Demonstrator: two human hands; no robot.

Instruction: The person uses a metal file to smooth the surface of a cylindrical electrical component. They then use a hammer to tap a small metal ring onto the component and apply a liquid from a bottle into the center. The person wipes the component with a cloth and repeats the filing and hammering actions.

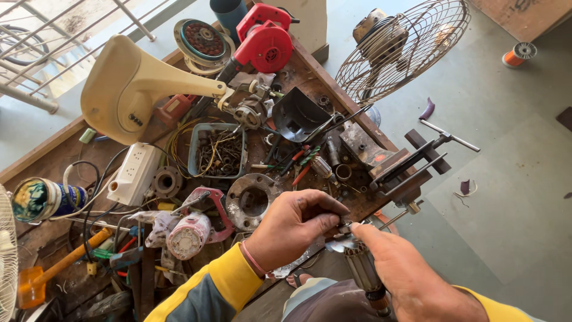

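Between both hands, copper-wound motor rotor (pixel 359 267), upright.

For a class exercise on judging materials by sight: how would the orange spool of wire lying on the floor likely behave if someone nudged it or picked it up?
The orange spool lies with its round flanges on the grey floor, so a nudge would probably set it rolling. It looks tightly wound with wire, so likely heavy for its size and firm to grip. The smooth floor would hardly slow it.
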